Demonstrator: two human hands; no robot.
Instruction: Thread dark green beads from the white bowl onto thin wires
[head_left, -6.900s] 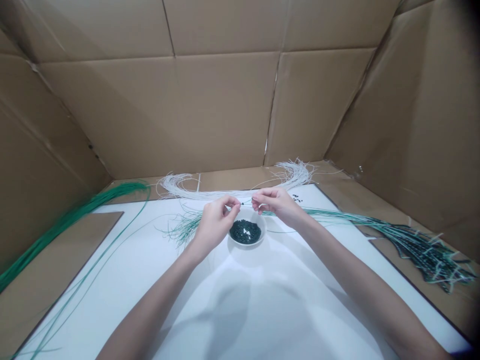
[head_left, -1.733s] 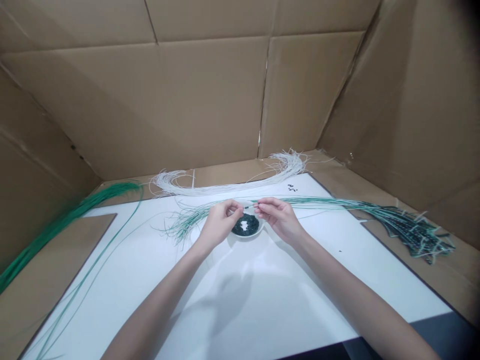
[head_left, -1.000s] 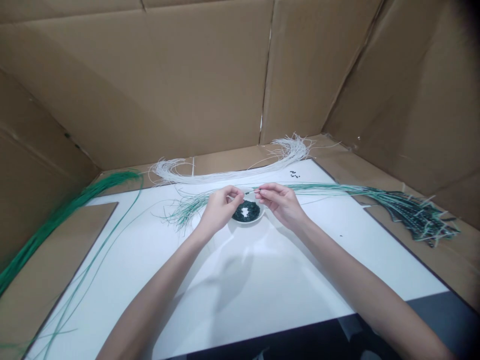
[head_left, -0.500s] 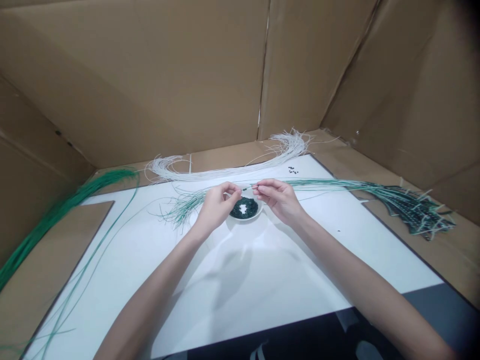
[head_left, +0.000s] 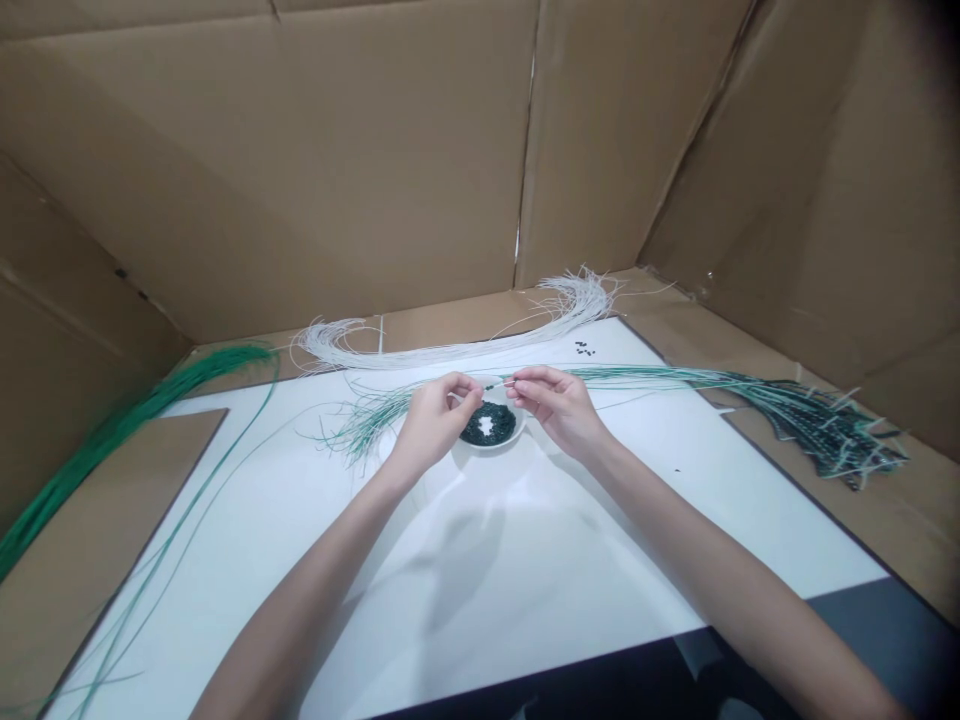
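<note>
Both hands are over a small round white bowl point(head_left: 489, 446) near the middle of the white worktop point(head_left: 570, 560). The left hand point(head_left: 436, 415) is closed to a pinch, thumb against forefinger, at one end of a thin strand with small dark green beads point(head_left: 490, 387). The right hand point(head_left: 556, 405) is also pinched, thumb and fingertips nearly together, on a thin pale length at the other side; whether this is the same strand is too small to tell. The beaded part lies in the narrow gap between the two hands, above the bowl's far side.

Inside the bowl, loose dark green beads point(head_left: 504, 428) form a ring around a pale patch in the middle. Behind the hands, a long bundle of thin green and whitish strands point(head_left: 645, 373) runs across the worktop, its loose ends fanned out left of the left hand, its dark, beaded ends on brown cardboard at the right. Farther back lies a curved bundle of thin white strands point(head_left: 450, 356). A thick bundle of bright green strands point(head_left: 127, 440) stretches along the left side. A few small black pieces point(head_left: 585, 349) sit near the worktop's far right corner. Tall brown cardboard panels point(head_left: 360, 160) stand around the back and sides.
</note>
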